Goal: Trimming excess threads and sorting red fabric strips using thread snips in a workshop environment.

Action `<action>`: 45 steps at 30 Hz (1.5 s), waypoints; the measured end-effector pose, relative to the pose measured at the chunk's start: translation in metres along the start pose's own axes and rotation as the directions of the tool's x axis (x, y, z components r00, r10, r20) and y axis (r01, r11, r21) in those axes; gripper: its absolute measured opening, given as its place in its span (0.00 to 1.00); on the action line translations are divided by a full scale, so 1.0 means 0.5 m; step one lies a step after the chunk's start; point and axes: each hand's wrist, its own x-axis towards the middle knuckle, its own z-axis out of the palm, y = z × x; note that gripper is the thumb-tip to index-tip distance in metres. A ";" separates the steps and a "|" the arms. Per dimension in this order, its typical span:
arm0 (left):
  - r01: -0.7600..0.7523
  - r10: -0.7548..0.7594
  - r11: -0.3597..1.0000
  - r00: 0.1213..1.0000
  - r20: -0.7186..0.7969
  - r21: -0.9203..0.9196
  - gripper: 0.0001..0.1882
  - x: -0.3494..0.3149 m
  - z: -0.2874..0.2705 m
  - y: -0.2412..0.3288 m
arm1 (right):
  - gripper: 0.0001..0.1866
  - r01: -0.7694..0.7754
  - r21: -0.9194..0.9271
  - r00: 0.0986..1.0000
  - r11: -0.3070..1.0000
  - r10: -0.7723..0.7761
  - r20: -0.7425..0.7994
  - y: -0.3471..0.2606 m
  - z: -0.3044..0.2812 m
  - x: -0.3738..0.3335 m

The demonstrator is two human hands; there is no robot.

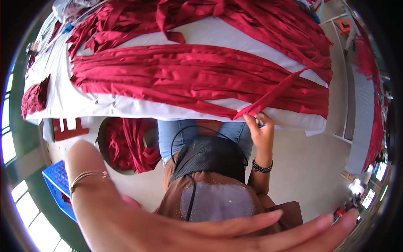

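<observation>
My right hand (pixel 263 133) is at the near edge of the table, thumb and fingers pinched on the end of a red fabric strip (pixel 273 93). That strip slants up to the right across a long bundle of red strips (pixel 180 67). A small blue and yellowish thing shows between the fingers of this hand, too small to name. Close to the camera, my left hand (pixel 184 235) stretches across the bottom of the view, its fingers extended and apart, with nothing visible in them. A thin bracelet (pixel 86 178) circles the left wrist.
More red strips (pixel 268 29) are heaped on the far side of the white-covered table (pixel 54 90). A dark red bundle (pixel 35 98) lies at its left corner. Below stand a round tub (pixel 102 140) of red fabric and a blue crate (pixel 56 178). A grey surface (pixel 364 126) is at right.
</observation>
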 end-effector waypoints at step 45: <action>0.273 -0.275 0.961 0.940 0.202 0.039 0.27 0.055 0.035 -0.026 | 0.17 0.006 -0.017 0.997 1.000 -0.007 -0.078 0.007 -0.010 -0.013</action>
